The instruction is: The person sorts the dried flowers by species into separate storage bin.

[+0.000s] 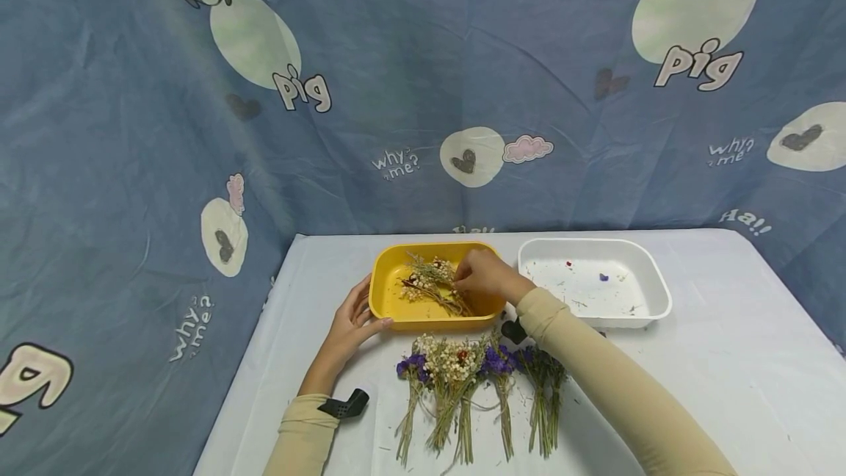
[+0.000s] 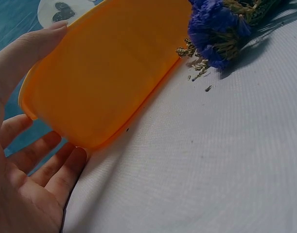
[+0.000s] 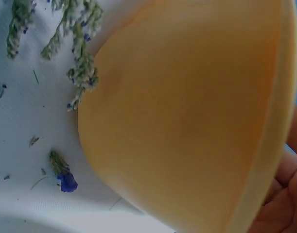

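Observation:
A yellow tray holds a small heap of dried flowers with thin stems. At its left end my left hand grips the tray, thumb at the near corner; the left wrist view shows the thumb on the rim of the orange-looking tray and the fingers of the left hand against its end. Inside the tray's right part, my right hand has curled fingers and pinches at the flowers. The tray wall hides most of the right hand in the right wrist view.
Several dried bunches, white and purple, lie side by side along the near side of the yellow tray. To the right stands a white tray with small petals and bits. Loose crumbs and a purple blossom lie on the white table.

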`<state>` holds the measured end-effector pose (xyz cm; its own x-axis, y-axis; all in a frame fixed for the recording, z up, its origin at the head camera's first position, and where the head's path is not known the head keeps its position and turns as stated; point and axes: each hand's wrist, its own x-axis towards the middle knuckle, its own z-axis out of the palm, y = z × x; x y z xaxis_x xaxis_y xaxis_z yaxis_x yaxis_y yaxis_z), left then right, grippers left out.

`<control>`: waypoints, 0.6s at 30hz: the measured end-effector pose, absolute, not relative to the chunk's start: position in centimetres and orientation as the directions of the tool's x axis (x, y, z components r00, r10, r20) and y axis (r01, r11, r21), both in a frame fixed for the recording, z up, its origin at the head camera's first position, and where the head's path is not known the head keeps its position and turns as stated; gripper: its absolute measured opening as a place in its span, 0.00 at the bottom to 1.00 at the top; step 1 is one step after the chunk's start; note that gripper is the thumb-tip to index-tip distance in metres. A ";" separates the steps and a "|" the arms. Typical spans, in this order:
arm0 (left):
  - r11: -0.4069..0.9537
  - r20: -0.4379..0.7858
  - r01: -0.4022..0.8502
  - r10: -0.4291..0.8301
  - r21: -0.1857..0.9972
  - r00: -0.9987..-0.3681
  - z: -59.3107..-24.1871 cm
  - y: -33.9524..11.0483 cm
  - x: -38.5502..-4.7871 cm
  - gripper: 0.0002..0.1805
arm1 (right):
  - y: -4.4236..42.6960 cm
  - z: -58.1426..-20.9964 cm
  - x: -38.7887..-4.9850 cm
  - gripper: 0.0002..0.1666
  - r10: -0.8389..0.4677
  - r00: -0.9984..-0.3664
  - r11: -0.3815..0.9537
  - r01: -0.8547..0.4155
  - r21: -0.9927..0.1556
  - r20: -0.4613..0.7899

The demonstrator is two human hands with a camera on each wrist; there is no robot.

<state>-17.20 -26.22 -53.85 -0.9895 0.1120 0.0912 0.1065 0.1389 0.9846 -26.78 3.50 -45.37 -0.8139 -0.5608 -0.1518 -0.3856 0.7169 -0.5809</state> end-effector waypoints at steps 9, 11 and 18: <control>0.135 0.109 0.126 0.125 0.983 -0.986 -53.8 -26.3 -17.2 0.53 | 4.5 -44.9 -26.1 0.14 -0.554 -0.827 0.647 -0.357 -0.674 -0.094; 0.136 0.109 0.126 0.124 0.983 -0.986 -53.8 -26.3 -17.2 0.53 | 4.6 -44.7 -25.9 0.13 -0.544 -0.836 0.631 -0.356 -0.689 -0.067; 0.117 0.110 0.126 0.132 0.985 -0.985 -53.8 -26.2 -17.2 0.53 | 5.6 -43.7 -24.6 0.14 -0.489 -0.872 0.548 -0.299 -0.781 -0.009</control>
